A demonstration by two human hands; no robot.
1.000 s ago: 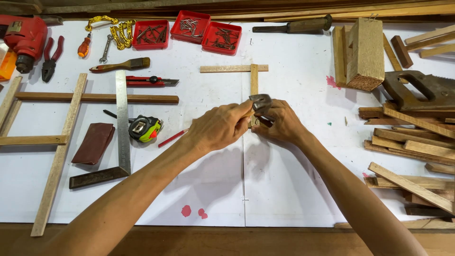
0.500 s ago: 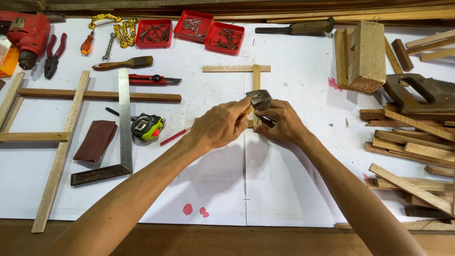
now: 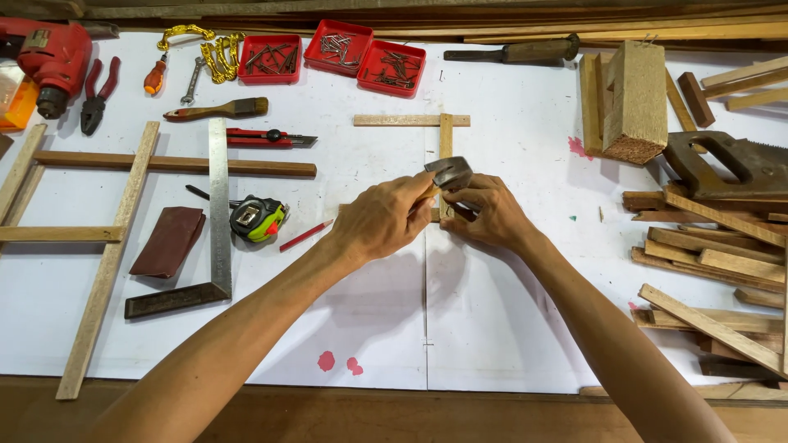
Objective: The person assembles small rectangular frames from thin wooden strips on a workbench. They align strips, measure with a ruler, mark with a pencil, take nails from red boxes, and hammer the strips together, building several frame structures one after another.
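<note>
Two hands at mid-bench over a small wooden T of thin strips. Left hand (image 3: 384,220) clenched around a hammer (image 3: 448,172), choked up just behind its dull steel head, which sits just above the upright strip (image 3: 445,135). Right hand (image 3: 489,215) pinched on the strip's lower end, fingertips right beside the head; whether a nail sits between them cannot be told.

Risks, as judged:
- Struck fingertips, since they lie so near the hammer face.
- Split strip: slender, pale wood, worked near its end.
- Joint knocked askew, the cross strip (image 3: 410,120) lying loose on the smooth white bench top (image 3: 492,328).

Other items:
- Three red trays (image 3: 364,53), shallow, holding thin nails.
- Steel square (image 3: 217,205), flat blade, dark stock.
- Tape measure (image 3: 257,219), rounded, green and black.
- Red pencil (image 3: 305,235).
- Sandpaper sheet (image 3: 167,240), brown, gritty.
- Wood offcuts (image 3: 714,246), rough-sawn, piled at right.
- Block (image 3: 637,100), coarse end grain.
</note>
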